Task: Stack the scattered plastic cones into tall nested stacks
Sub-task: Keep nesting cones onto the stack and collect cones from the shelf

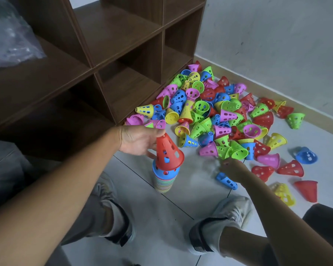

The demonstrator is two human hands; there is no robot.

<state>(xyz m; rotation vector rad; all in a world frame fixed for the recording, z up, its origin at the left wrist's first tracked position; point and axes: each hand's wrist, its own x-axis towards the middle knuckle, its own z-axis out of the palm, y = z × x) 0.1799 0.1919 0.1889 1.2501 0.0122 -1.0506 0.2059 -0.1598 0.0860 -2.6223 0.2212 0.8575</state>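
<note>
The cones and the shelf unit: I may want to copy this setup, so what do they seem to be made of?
The cones, like the red cone held by the left hand over the nested stack, look like thin moulded plastic: bright uniform colours, a slight sheen, punched holes. The shelf unit looks like dark brown wood-grain laminate board, matt, with a printed-looking grain; solid wood cannot be ruled out.
</note>
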